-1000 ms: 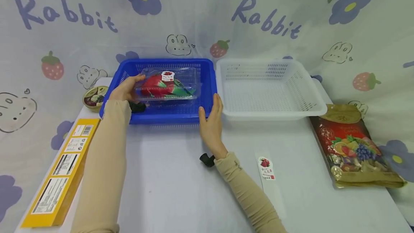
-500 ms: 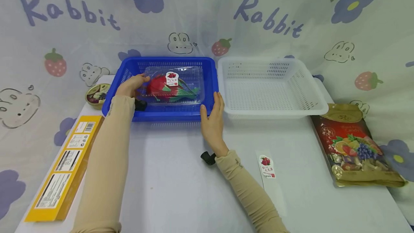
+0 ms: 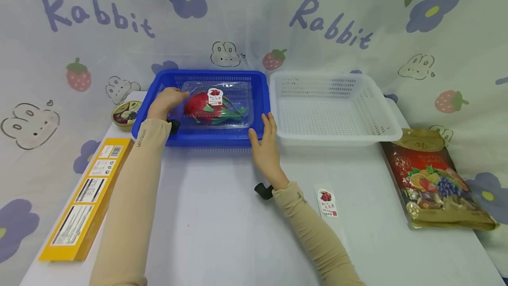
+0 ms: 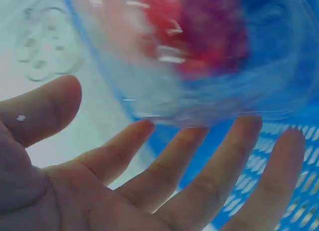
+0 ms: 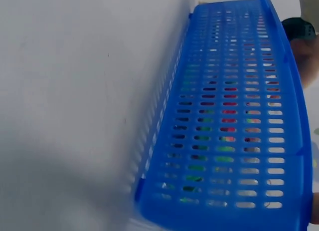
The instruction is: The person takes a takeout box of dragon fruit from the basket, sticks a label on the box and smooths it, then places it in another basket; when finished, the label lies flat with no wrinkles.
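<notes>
A clear plastic clamshell box [image 3: 242, 92] with a printed label lies in the blue basket [image 3: 259, 83]. Through its lid shows a red dragon fruit [image 3: 197, 108] with green scales. My left hand [image 3: 166, 100] reaches over the basket's left side to the box's left end. In the left wrist view its fingers [image 4: 197, 183] are extended and spread, with fingertips right at the box's edge and the thumb apart. My right hand [image 3: 267, 151] touches the basket's front right corner with nearly straight fingers. The right wrist view shows mostly the slotted front wall [image 5: 229, 121].
A white basket [image 3: 337, 139] stands right of the blue one. Farther right lies a red and gold candy bag [image 3: 436, 180]. A strip with a dragon fruit label [image 3: 327, 203] lies in front. At left are a long yellow box [image 3: 85, 202] and a round tub [image 3: 126, 116].
The clamshell box has settled flatter into the blue basket, and my left hand's fingers have loosened from its end. My right hand stays at the corner. The head view has shifted slightly.
</notes>
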`<state>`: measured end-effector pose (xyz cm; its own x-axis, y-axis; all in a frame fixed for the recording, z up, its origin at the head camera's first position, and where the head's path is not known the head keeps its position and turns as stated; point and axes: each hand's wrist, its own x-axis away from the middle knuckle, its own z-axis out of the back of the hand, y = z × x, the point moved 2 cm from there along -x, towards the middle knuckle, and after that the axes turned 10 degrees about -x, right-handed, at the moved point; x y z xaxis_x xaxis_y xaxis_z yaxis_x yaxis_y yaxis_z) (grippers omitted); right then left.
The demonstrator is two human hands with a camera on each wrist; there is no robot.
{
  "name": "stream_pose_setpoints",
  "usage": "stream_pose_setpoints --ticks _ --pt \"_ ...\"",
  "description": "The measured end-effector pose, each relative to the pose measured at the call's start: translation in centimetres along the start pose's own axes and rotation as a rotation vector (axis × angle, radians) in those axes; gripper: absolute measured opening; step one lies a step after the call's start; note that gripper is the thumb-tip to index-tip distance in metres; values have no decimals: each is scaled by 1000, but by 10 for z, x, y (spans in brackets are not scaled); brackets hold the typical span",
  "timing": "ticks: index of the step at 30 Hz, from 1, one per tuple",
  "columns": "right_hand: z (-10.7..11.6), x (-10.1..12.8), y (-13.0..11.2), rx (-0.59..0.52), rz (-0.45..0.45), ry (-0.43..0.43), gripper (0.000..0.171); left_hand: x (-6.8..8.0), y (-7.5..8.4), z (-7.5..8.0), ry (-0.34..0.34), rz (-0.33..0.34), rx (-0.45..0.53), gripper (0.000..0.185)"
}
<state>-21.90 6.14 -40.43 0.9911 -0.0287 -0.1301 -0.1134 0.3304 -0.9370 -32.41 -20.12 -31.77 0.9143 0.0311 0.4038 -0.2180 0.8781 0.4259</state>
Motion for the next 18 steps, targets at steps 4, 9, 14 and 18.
stream_pose_setpoints --ticks 4,9,14,18 --pt "14 -2 1 37 -11 -71 62 15 17 -4 90 -33 -97 68" --pt "35 4 2 83 4 -184 66 39 30 -14 267 -63 -136 61" --pt "56 14 -1 88 12 -289 69 66 37 -31 496 -163 -87 47" --pt "77 21 -7 115 44 -305 66 86 40 -46 708 -281 -72 36"
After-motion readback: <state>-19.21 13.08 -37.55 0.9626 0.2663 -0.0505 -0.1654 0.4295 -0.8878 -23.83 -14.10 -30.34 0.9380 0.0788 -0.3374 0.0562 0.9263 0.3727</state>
